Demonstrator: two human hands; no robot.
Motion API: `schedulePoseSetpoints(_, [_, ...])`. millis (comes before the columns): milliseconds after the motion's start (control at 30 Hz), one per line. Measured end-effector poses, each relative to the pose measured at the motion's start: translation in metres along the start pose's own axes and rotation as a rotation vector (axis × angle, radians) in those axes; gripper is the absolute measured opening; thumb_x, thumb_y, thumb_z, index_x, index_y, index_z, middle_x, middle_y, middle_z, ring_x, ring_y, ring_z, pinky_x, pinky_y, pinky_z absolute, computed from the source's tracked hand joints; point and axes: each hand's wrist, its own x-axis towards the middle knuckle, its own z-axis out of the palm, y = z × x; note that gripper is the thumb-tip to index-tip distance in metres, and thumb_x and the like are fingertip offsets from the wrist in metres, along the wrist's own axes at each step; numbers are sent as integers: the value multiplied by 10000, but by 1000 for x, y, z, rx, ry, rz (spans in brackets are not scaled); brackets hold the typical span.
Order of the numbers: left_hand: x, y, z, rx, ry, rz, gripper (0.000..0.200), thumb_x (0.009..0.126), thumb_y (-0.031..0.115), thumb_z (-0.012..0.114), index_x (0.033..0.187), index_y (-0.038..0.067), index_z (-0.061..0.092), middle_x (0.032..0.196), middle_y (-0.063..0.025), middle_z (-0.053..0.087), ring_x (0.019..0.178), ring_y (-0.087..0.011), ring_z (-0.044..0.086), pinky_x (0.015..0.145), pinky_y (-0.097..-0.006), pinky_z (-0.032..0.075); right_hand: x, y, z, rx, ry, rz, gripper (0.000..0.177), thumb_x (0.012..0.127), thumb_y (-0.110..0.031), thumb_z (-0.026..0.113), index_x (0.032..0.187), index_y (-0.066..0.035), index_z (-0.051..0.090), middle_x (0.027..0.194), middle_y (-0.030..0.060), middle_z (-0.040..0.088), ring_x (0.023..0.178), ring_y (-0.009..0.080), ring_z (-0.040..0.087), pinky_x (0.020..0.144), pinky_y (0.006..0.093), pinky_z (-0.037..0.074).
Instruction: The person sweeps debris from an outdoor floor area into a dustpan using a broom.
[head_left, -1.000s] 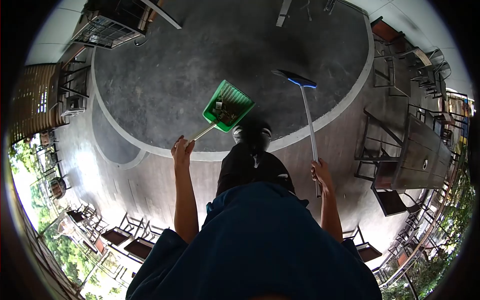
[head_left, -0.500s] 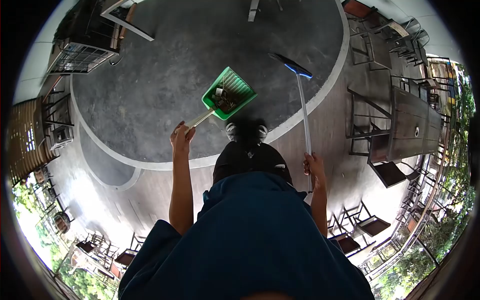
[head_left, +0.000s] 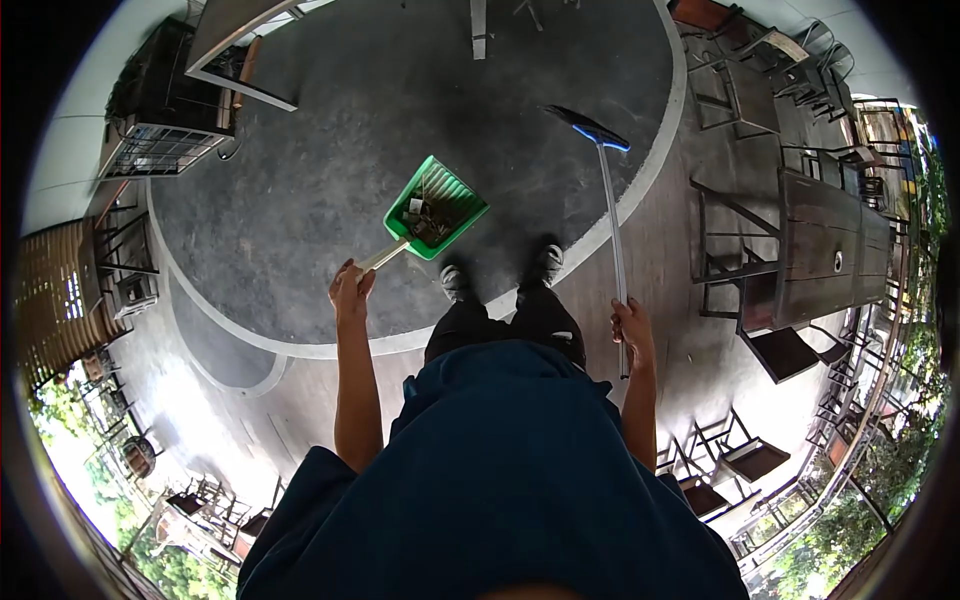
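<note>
My left hand is closed around the pale handle of a green dustpan. Debris and a small white piece lie in the pan, near its handle end. In my right hand is the grey pole of a broom, gripped close to its lower end in the view. The broom's dark head with a blue edge is at the far end of the pole, right of the dustpan and apart from it.
A dark wooden table and chairs stand at the right. At the upper left are a table and a dark rack. More chairs stand at the lower right. A pale curved line borders the dark floor.
The dustpan and my left hand have shifted left and slightly down. The broom head has moved slightly right. My feet are now wider apart, with both legs showing more.
</note>
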Motion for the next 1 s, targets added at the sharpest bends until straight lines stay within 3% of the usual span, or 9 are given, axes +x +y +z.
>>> schedulePoseSetpoints(267, [-34, -19, 35, -51, 123, 30, 380, 735, 35, 611, 1090, -54, 509, 1052, -167, 474, 846, -247, 573, 732, -330, 565, 89, -64, -71, -129, -80, -23, 163, 873, -190, 569, 931, -51, 504, 579, 2, 458, 411, 73, 416, 335, 244, 323])
schedulePoseSetpoints(367, [-34, -32, 38, -103, 75, 81, 325, 743, 32, 611, 1040, -63, 521, 1120, -155, 449, 903, -248, 560, 754, -336, 563, 120, -99, -75, -204, -127, -73, 175, 873, -188, 569, 953, -42, 515, 582, 1, 461, 410, 72, 415, 335, 241, 322])
schedulePoseSetpoints(533, [-28, -43, 48, -64, 73, 77, 244, 751, 29, 614, 958, -67, 529, 1151, -125, 448, 897, -237, 564, 757, -341, 563, 151, -137, -58, -213, -142, -97, 149, 882, -167, 551, 930, -28, 523, 578, 3, 460, 409, 68, 417, 339, 237, 320])
schedulePoseSetpoints(667, [-27, -34, 68, -98, 164, -40, 234, 754, 35, 618, 948, -62, 534, 1127, -123, 469, 858, -218, 580, 765, -331, 557, 171, -173, -40, -235, -147, -155, 137, 887, -152, 539, 899, -16, 527, 569, 6, 462, 404, 72, 422, 339, 243, 319])
schedulePoseSetpoints(767, [-32, -40, 78, -51, 123, 46, 343, 756, 40, 606, 1071, -57, 512, 1040, -153, 498, 808, -230, 597, 768, -319, 553, 196, -196, -34, -279, -179, -210, 135, 889, -145, 537, 879, -10, 528, 564, 10, 466, 400, 79, 428, 341, 251, 320])
schedulePoseSetpoints(1000, [-79, -64, 131, -76, 214, 6, 464, 785, 56, 579, 1198, -78, 416, 1010, -181, 506, 806, -266, 611, 784, -308, 547, 332, -271, -35, -432, -189, -288, 241, 921, -242, 475, 815, -30, 518, 547, 32, 479, 394, 102, 446, 347, 252, 339])
